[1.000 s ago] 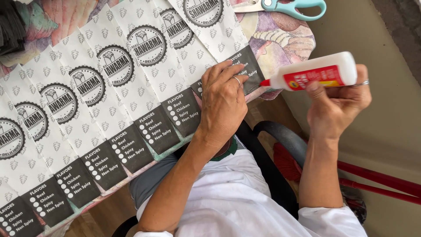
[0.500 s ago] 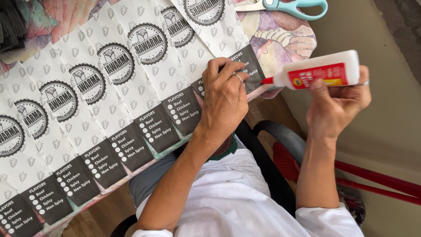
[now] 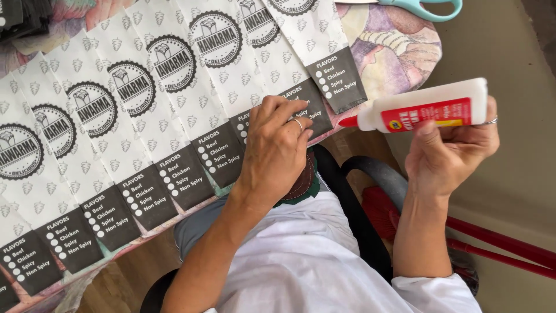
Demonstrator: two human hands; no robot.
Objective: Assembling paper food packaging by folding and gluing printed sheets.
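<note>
Head view, left hand (image 3: 277, 152) flat, pressing paper bag (image 3: 289, 101), right hand (image 3: 454, 145) gripping glue bottle (image 3: 425, 106)

Left hand (image 3: 277, 152) hides the dark end of one paper bag (image 3: 249, 124) at the table's near edge, scissors (image 3: 425, 8) are cut off by the top edge w/ only handles showing, and the glue bottle (image 3: 425, 110) base sits behind right-hand fingers (image 3: 492, 119).

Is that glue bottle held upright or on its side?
On its side. The glue bottle lies level in the right hand, red tip toward the paper bags.
</note>
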